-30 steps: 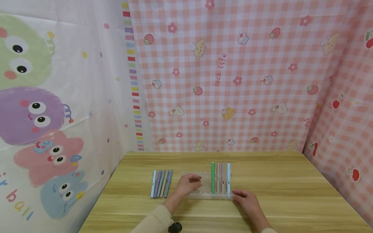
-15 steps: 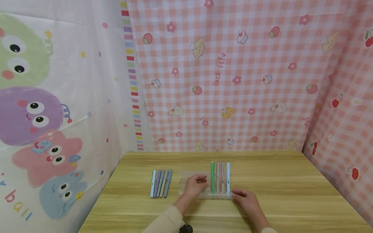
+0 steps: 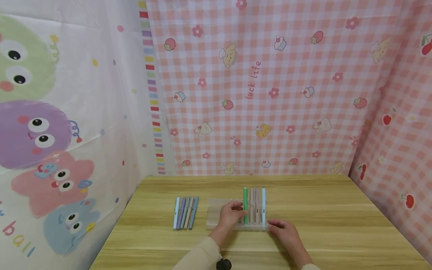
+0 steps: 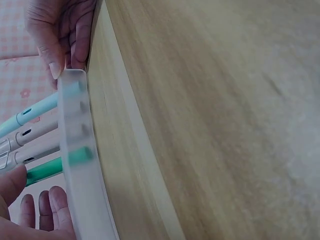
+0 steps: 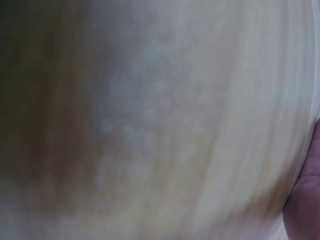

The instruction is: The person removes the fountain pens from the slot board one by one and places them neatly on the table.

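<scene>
A frosted clear plastic pen holder [image 3: 217, 226] lies on the wooden table. Upright in its right half, in the head view, are a green pen [image 3: 245, 202], two pinkish-brown pens [image 3: 251, 210] and a light blue pen [image 3: 264, 206]. My left hand [image 3: 230, 215] is over the holder just left of the green pen; its thumb touches that pen, the other fingers loosely bent. My right hand [image 3: 287, 230] pinches the holder's right end between thumb and fingers, seen in the left wrist view. In the right wrist view only a palm edge [image 5: 303, 205] shows.
Left of the holder several loose pens [image 3: 185, 213] in blue, purple, green and beige lie side by side on the table [image 3: 324, 210]. Behind stands a pink checked curtain [image 3: 290, 112]; a white cartoon-print curtain [image 3: 111, 157] borders the left side.
My left hand has moved right along the holder to the green pen, uncovering the holder's left part. The right hand stays at the holder's right end.
</scene>
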A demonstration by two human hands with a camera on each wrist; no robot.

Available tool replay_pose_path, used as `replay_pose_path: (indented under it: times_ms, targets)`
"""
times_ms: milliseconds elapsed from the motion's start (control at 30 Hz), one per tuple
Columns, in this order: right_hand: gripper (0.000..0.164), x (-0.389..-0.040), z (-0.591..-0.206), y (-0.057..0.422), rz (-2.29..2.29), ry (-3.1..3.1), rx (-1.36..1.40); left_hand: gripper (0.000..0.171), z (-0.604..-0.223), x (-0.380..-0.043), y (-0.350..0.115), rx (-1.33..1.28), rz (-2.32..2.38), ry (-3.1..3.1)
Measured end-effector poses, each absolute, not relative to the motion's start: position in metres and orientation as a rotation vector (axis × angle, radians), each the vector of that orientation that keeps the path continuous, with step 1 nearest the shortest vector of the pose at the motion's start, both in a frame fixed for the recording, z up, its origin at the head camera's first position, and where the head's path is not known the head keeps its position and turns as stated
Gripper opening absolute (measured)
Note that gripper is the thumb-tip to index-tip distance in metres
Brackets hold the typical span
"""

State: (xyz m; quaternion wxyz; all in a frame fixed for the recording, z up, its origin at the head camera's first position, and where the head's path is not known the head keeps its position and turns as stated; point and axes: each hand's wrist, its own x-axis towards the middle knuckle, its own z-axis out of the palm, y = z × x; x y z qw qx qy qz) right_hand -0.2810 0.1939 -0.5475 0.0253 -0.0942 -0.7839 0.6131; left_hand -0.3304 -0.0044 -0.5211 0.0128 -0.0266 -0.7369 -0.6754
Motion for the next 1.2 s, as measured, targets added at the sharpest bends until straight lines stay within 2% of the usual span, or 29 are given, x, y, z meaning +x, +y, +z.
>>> replay_pose_path:
  times_ms: [800, 1200]
  targets:
    - [0.021, -0.2787, -0.5444, 0.1927, 1.905, -2.416, -0.295, 0.021, -0.5191, -0.3329, 0.0037, -0.057, -2.101, -2.303]
    - [0.022, -0.2793, -0.5453, 0.1936, 1.869, -2.447, -0.31, 0.017, -0.5119, -0.3315, -0.0015, -0.152, -2.048, -2.226]
